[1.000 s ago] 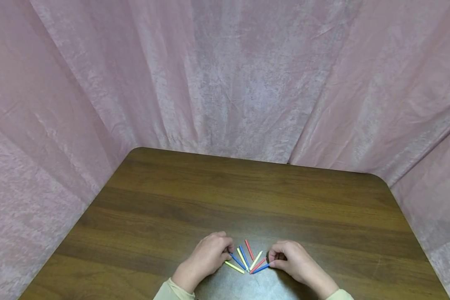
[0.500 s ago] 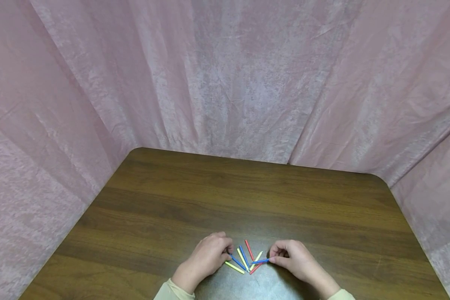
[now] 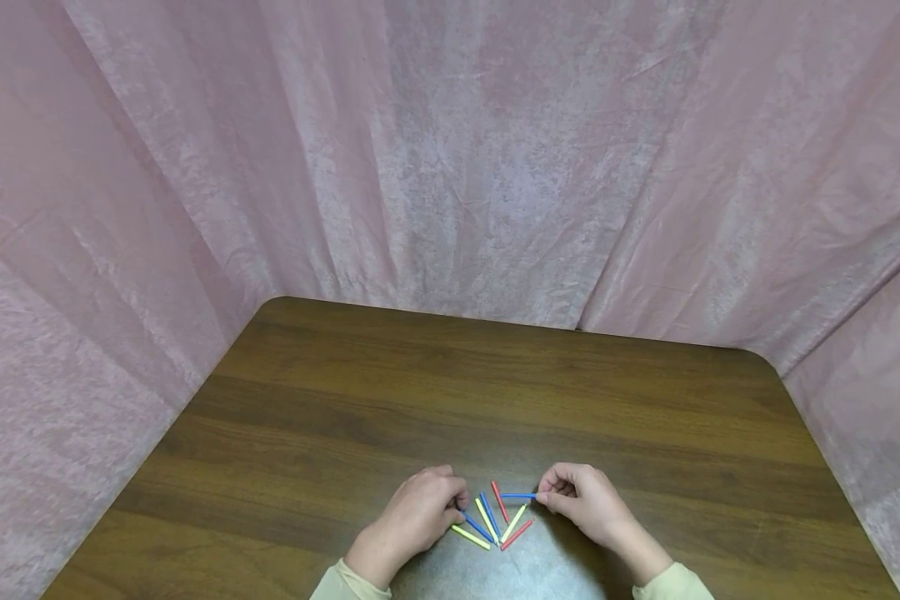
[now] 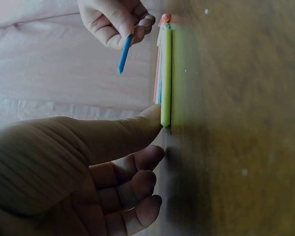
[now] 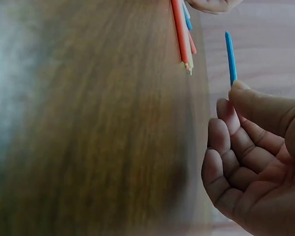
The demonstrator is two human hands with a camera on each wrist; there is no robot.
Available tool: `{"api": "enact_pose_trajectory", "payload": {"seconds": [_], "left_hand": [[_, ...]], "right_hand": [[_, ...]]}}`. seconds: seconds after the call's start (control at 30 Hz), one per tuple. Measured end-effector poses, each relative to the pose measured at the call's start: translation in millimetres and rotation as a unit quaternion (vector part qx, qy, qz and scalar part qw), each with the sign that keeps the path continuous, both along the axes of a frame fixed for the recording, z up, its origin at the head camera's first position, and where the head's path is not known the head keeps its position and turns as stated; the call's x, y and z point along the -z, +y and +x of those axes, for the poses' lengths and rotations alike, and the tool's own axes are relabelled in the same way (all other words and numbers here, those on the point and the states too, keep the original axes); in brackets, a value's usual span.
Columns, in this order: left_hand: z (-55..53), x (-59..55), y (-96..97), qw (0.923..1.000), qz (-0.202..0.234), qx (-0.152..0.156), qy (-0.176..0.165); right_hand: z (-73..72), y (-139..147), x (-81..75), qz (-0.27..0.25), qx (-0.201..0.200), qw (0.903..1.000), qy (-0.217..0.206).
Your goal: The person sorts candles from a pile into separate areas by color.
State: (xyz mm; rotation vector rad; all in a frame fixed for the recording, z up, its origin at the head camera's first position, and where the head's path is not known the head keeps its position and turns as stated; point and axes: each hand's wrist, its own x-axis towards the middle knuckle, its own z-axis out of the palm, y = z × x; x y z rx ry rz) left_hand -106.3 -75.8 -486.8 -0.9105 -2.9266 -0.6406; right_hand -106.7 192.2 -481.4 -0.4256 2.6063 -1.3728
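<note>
My right hand (image 3: 583, 504) pinches one end of a thin blue candle (image 3: 519, 496) between thumb and forefinger. In the right wrist view this blue candle (image 5: 230, 56) is held above the table. My left hand (image 3: 422, 510) rests on the table, thumb and finger at the outer end of another blue candle (image 3: 480, 527). A yellow-green candle (image 3: 470, 537) lies just in front of that hand; in the left wrist view the yellow-green candle (image 4: 166, 78) partly hides the thumb tip. Between the hands lie a yellow candle (image 3: 487, 521), a blue candle (image 3: 489, 514) and a pale yellow candle (image 3: 513, 523).
A red candle (image 3: 499, 502) lies at the back of the fan of candles and another red candle (image 3: 517, 534) at its right side. The brown wooden table (image 3: 390, 375) has rounded far corners. Pink curtains (image 3: 480, 167) surround it.
My right hand has lifted the blue candle from the right side of the fan and moved it away from me, up beside the back red candle. My left hand has stayed in place.
</note>
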Motion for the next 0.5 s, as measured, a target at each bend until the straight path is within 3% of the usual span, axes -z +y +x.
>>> {"api": "enact_pose_trajectory", "payload": {"seconds": [0.5], "left_hand": [[0.1, -2.4, 0.3, 1.0000, 0.000, 0.005, 0.003]], "right_hand": [[-18.8, -4, -1.5, 0.000, 0.077, 0.9969, -0.012]]}}
